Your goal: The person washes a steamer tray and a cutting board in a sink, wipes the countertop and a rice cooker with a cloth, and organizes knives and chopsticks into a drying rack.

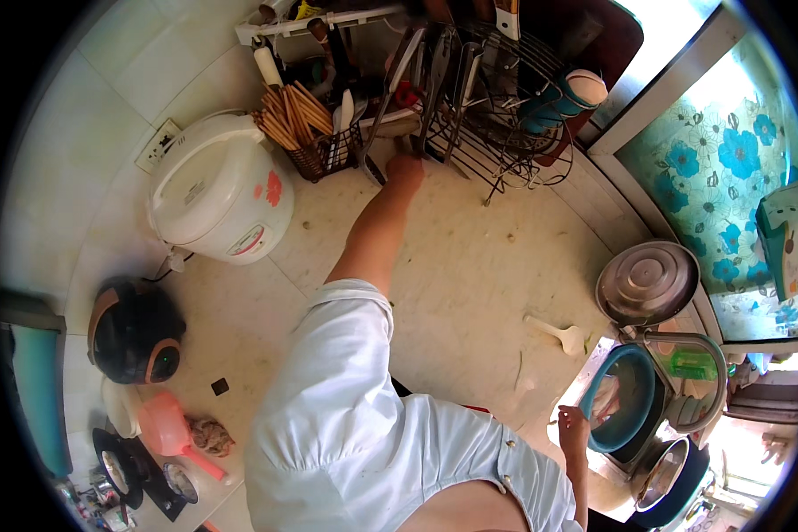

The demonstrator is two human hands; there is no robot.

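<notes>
My left hand reaches across the counter to the back, among hanging kitchen utensils. Its fingers are partly hidden there, so its grip is unclear. A slotted metal turner hangs just left of it, and a black wire rack stands to its right. Left of the turner is a brown basket with wooden chopsticks. My right hand is low at the right, beside the rim of a blue plastic basin at the sink. Its fingers look bent; whether they touch the basin cannot be told.
A white rice cooker and a black appliance stand along the left wall. A pink dipper lies nearer. On the right are a white spoon, a metal lid, the arched faucet and a metal bowl.
</notes>
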